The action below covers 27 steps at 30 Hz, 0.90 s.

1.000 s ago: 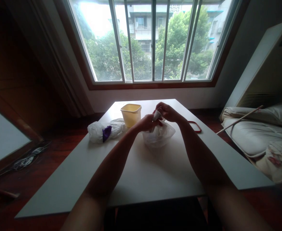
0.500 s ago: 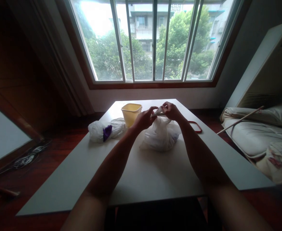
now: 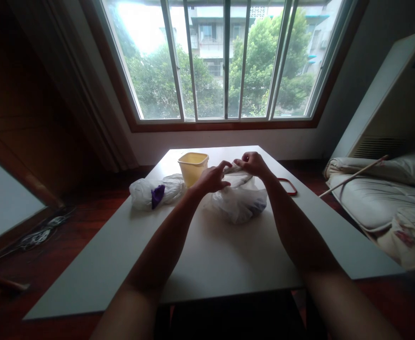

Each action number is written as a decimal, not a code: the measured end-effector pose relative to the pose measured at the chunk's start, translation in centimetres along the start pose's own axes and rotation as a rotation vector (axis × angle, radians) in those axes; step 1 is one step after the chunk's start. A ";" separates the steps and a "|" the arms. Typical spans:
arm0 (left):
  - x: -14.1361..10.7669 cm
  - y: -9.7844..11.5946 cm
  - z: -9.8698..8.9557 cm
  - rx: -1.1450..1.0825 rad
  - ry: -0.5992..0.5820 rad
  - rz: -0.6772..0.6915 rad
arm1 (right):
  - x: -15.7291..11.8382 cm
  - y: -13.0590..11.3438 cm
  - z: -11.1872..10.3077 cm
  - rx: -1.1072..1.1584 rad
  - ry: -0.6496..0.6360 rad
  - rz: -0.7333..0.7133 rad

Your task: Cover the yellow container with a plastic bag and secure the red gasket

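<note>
A translucent white plastic bag [image 3: 241, 204] sits on the white table, bulging low with something dark showing through its right side. Its upper part is spread into a rounded mouth between my hands. My left hand [image 3: 212, 179] is at the left edge of this mouth, thumb and index finger apart; its other fingers, partly hidden, seem to keep hold of the edge. On the far right side of the mouth, my right hand [image 3: 252, 164] pinches the plastic. Just left of my left hand stands an open yellow plastic container [image 3: 192, 171].
Another clear plastic bag [image 3: 141, 192] with a purple piece [image 3: 157, 196] lies at the table's left. A red-rimmed lid [image 3: 291, 187] rests beyond my right forearm. The white table [image 3: 224, 264] reaches toward the window. A thin stick [image 3: 352, 177] leans on the padded seat [image 3: 377, 198] at right.
The bag's gathered top has been spread into a wider, lower mouth. My left thumb and index finger have parted, and my right hand has shifted slightly along the plastic.
</note>
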<state>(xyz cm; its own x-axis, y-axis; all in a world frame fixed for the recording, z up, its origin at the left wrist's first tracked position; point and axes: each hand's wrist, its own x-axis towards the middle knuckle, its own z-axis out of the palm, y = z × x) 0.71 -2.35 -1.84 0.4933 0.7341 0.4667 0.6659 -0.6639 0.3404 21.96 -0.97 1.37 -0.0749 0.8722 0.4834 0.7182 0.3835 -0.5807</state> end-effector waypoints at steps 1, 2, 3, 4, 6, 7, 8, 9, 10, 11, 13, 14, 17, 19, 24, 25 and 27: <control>-0.1 -0.1 -0.1 0.034 -0.044 0.018 | 0.0 0.1 0.0 -0.007 -0.003 0.007; -0.2 -0.1 -0.2 0.069 -0.083 0.037 | 0.0 0.2 0.1 -0.012 -0.004 0.013; -0.3 -0.1 -0.4 0.104 -0.112 0.055 | 0.1 0.3 0.1 -0.015 -0.004 0.019; -0.4 0.1 -0.7 0.137 -0.133 0.073 | 0.1 0.3 0.1 -0.017 -0.002 0.026; -0.6 0.5 -1.2 0.180 -0.154 0.110 | 0.2 0.5 0.2 -0.020 0.007 0.039; -0.6 0.7 -1.4 0.188 -0.152 0.127 | 0.2 0.5 0.2 -0.021 0.014 0.045; -0.7 0.9 -1.5 0.188 -0.140 0.144 | 0.2 0.5 0.2 -0.021 0.021 0.048; -0.6 1.1 -1.6 0.183 -0.115 0.156 | 0.2 0.5 0.2 -0.018 0.029 0.048; -0.6 1.2 -1.6 0.177 -0.078 0.163 | 0.2 0.5 0.2 -0.012 0.033 0.044; -0.5 1.3 -1.5 0.175 -0.034 0.167 | 0.2 0.4 0.1 -0.003 0.032 0.036; -0.4 1.3 -1.4 0.183 0.046 0.165 | 0.1 0.2 -0.1 0.021 0.015 0.018; -0.4 1.3 -1.3 0.190 0.076 0.164 | 0.0 0.1 -0.1 0.036 0.002 0.011; -0.4 1.3 -1.3 0.197 0.143 0.169 | -0.1 0.0 -0.2 0.083 -0.034 0.016; -0.4 1.4 -1.4 0.190 0.169 0.164 | 0.0 0.0 -0.1 0.118 -0.041 0.031; -0.3 1.6 -1.4 0.150 0.166 0.114 | 0.1 0.3 -0.1 0.210 -0.032 0.037; -0.3 1.5 -1.4 0.119 0.159 0.106 | 0.1 0.3 -0.2 0.222 -0.040 0.018; -0.1 1.2 -1.2 0.030 0.132 0.068 | 0.0 0.4 -0.3 0.230 -0.061 -0.046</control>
<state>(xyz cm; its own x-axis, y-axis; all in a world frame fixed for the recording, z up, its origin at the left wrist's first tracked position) 0.81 -3.35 -0.51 0.4609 0.6612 0.5920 0.6511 -0.7052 0.2807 22.47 -0.91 1.37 -0.1505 0.8665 0.4759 0.5372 0.4758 -0.6965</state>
